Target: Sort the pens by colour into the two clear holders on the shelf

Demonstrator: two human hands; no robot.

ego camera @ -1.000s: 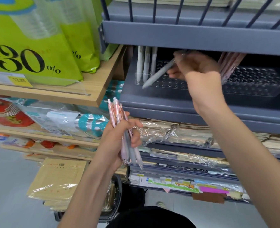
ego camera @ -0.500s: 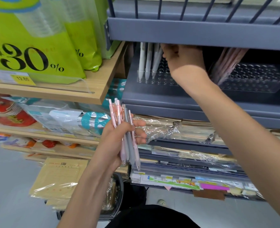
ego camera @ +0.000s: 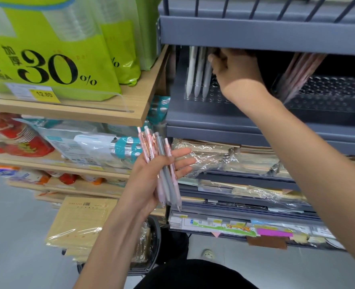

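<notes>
Palm toward the camera, the left hand point(ego camera: 149, 182) is raised in front of the shelving, its forearm rising from the lower edge of the view. It holds a bundle of pens point(ego camera: 162, 163), mostly pink with a grey pen point(ego camera: 161, 151) among them. Their clicker ends point up and their tips point down past the heel of the hand. The fingers point(ego camera: 183, 163) reach out to the right, nearly straight and slightly spread.

The right arm stretches up and across from the right edge, and the right hand point(ego camera: 235, 71) is inside the grey shelf point(ego camera: 214, 122), just under the shelf lip point(ego camera: 255, 32) above. The back of this hand faces the camera, knuckles high. Its thumb lies beside the upper end of the rightmost of three white pens point(ego camera: 199, 74), which stand tips down in the left clear holder point(ego camera: 193, 98).

The fingertips are tucked out of sight beneath the lip, so I cannot tell whether the hand grips that pen or only touches it.

Well apart to the right on the same shelf sits the right clear holder point(ego camera: 328, 101), with pink pens point(ego camera: 297, 69) leaning in it.
</notes>
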